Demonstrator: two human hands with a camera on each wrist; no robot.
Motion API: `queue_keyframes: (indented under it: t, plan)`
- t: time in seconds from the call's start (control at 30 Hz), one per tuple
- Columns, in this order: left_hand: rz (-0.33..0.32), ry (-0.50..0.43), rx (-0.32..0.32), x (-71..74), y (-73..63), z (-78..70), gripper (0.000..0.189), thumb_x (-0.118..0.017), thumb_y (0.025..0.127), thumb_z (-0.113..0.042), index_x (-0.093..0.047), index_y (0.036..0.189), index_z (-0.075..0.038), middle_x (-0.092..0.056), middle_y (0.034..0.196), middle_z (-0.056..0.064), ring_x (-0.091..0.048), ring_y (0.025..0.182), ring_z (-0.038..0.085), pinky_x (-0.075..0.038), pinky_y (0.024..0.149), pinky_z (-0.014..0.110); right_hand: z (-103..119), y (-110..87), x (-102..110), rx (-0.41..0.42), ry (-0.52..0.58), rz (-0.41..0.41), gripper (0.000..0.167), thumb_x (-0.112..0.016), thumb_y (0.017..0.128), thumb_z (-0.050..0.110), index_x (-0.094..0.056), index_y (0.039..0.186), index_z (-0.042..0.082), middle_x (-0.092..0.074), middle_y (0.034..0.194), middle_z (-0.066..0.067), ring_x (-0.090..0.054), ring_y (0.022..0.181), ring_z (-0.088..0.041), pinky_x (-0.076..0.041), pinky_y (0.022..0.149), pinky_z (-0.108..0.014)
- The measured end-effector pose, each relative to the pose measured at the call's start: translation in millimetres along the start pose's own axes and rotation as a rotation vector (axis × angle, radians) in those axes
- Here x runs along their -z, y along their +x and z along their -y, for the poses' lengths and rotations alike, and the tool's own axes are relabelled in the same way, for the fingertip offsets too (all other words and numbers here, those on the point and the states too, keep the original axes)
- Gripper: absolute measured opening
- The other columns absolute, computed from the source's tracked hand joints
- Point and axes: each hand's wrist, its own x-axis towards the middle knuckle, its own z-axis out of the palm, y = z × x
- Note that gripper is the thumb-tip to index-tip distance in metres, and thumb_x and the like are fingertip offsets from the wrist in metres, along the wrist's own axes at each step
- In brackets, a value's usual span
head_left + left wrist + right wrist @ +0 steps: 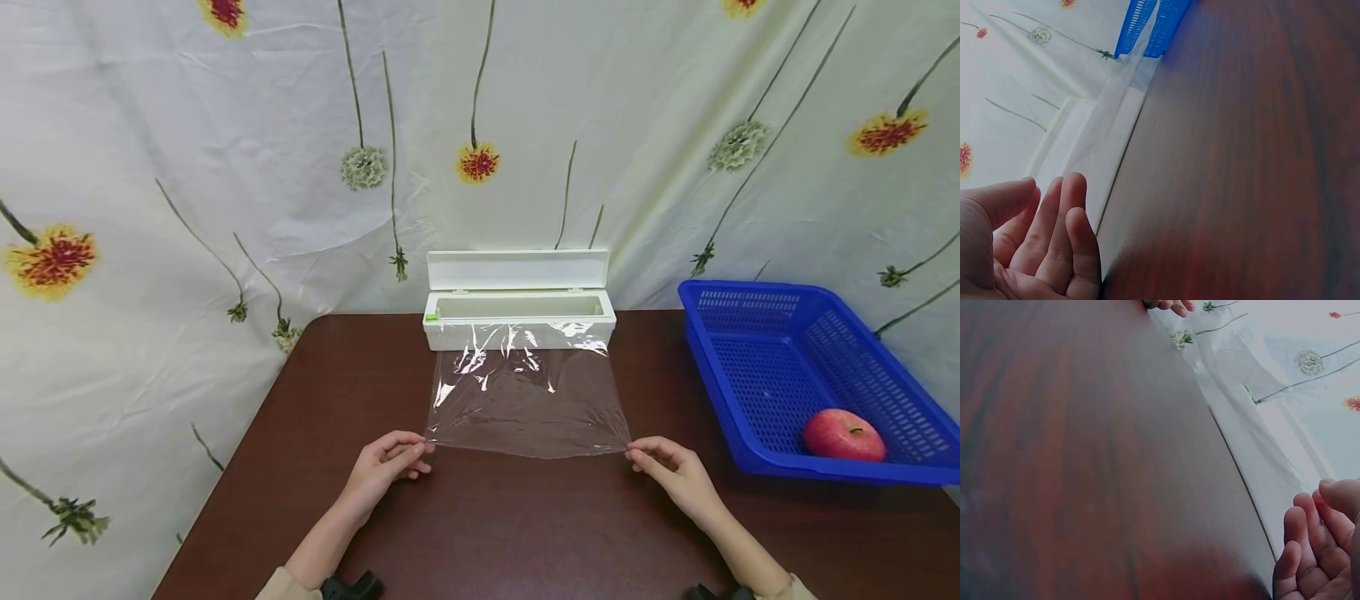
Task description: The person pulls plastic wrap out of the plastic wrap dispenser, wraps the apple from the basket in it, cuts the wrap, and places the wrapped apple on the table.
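Observation:
A sheet of clear cling film (525, 408) stretches toward me from a white dispenser box (517, 335), whose lid (517, 270) stands raised at the back. My left hand (386, 467) pinches the film's near left corner between thumb and index finger. On the other side, my right hand (675, 475) pinches the near right corner the same way. The near edge sags slightly between them. In the left wrist view the left hand (1041, 244) has its other fingers loosely bent; the right wrist view shows the right hand (1319, 550) alike.
To the right stands a blue plastic basket (757, 400) with a red apple (843, 435) in its near part. A small green piece (431, 317) sits at the box's left end. The brown table (525, 525) meets a flower-printed cloth (300, 125) behind.

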Motion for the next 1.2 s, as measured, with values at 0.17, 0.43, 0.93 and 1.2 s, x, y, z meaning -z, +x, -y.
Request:
queue_keyframes:
  t: [0.17,0.43,0.93,1.2]
  plan:
    - [-0.003,0.008,0.010,0.0,5.9,0.3,0.035,-0.062,0.091,-0.018,-0.055,0.110,0.011,-0.062,0.107,0.030,-0.068,0.079,0.020,-0.054,0.070,0.030,0,3.3,0,0.037,-0.040,0.002,0.011,-0.057,0.091,-0.001,-0.063,0.100,-0.005,-0.066,0.091,-0.023,-0.064,0.075,-0.016,-0.052,0.069,-0.024]
    - [-0.016,0.036,0.016,-2.3,13.8,0.9,0.033,-0.064,0.091,-0.018,-0.057,0.108,0.008,-0.064,0.106,0.027,-0.068,0.078,0.020,-0.055,0.069,0.031,-5,15.4,-2,0.029,-0.128,-0.032,0.009,-0.060,0.091,0.003,-0.065,0.097,-0.001,-0.067,0.087,-0.017,-0.062,0.072,-0.010,-0.051,0.065,-0.023]
    - [-0.023,0.091,0.005,-2.0,21.0,1.8,0.027,-0.067,0.088,-0.017,-0.062,0.101,0.006,-0.066,0.101,0.025,-0.068,0.076,0.020,-0.056,0.065,0.033,-8,33.0,-4,-0.158,-0.274,-0.135,0.019,-0.069,0.086,0.021,-0.065,0.081,0.004,-0.063,0.068,-0.005,-0.058,0.056,-0.014,-0.050,0.052,-0.027]
    - [-0.017,0.114,-0.010,-2.3,19.0,4.5,0.026,-0.069,0.087,-0.016,-0.062,0.098,0.007,-0.067,0.095,0.024,-0.068,0.075,0.020,-0.056,0.065,0.032,-8,25.8,1,-0.171,-0.243,-0.102,0.018,-0.067,0.088,0.017,-0.068,0.091,0.000,-0.067,0.077,-0.009,-0.061,0.063,-0.011,-0.052,0.057,-0.027]
